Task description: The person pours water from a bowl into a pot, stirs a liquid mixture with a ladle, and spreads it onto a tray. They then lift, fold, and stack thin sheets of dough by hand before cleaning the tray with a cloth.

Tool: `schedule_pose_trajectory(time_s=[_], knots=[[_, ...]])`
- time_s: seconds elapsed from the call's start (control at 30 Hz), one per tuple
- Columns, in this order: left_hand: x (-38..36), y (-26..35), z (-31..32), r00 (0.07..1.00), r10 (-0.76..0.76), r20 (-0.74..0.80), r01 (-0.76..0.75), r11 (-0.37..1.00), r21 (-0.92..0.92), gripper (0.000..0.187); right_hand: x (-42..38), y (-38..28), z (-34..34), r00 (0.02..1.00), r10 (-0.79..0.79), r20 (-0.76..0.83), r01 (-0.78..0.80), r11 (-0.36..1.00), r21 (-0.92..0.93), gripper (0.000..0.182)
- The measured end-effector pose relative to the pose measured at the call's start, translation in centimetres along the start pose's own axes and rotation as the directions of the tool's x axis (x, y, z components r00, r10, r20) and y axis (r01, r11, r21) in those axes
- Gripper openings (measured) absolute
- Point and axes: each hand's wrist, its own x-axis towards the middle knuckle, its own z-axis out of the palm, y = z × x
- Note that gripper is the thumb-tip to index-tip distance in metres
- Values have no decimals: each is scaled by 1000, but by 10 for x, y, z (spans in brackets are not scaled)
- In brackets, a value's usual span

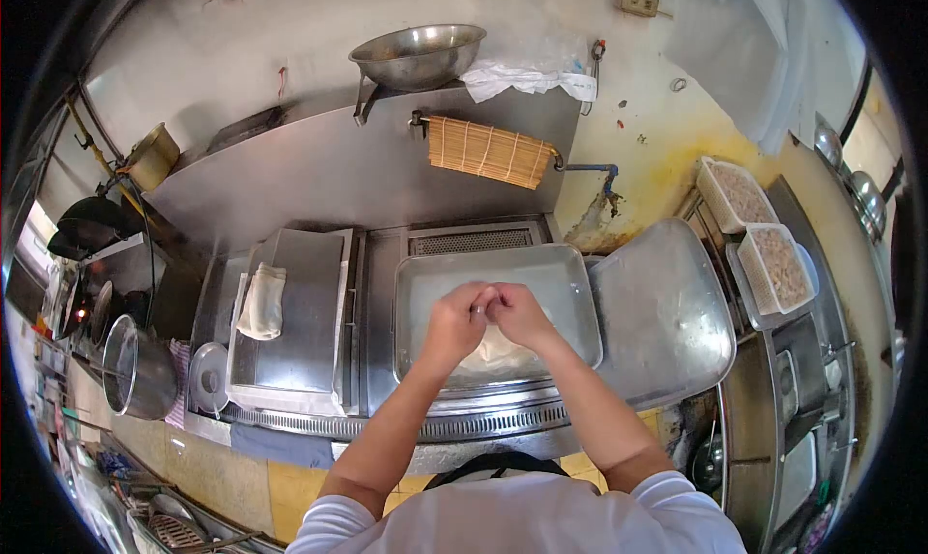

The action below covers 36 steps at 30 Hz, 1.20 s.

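My left hand (pixel 458 324) and my right hand (pixel 522 316) meet above a large rectangular metal tray (pixel 402 312). The fingers of both are curled in against each other, and whatever they may hold is hidden inside. Just below them, at the near side of the tray, lies a soft, pale, cream-coloured mass (pixel 495 355), partly covered by my right hand and forearm. Cloudy whitish liquid appears to cover the tray's bottom.
Left of the tray, a folded pale cloth (pixel 262 304) rests on a flat metal lid (pixel 307 312). A metal lid (pixel 662 312) leans at the right. Farther right stand two white baskets (pixel 739 192) of small pale pieces. A bamboo mat (pixel 491 152) hangs behind; a metal bowl (pixel 418 58) sits above.
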Motion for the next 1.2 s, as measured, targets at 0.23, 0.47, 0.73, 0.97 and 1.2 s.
schedule_pose_trajectory(time_s=[0.23,0.47,0.73,0.97,1.2], knots=[[23,23,-78,953,-124,-275,144,988,52,13,-32,110,-66,994,38,-106,-81,895,-438,21],[-4,19,-30,997,-56,-54,64,983,169,30,-27,80,-46,971,-199,-129,152,940,-306,33],[14,30,-85,980,-59,-189,90,983,160,32,-34,91,-39,986,-15,-168,-41,943,-330,23],[-21,22,-25,1000,-17,-19,20,988,154,37,-28,29,-15,946,-277,-167,246,952,-180,29],[16,5,-103,947,-59,-316,107,985,137,36,-44,155,-23,970,206,-130,-238,911,-335,34]])
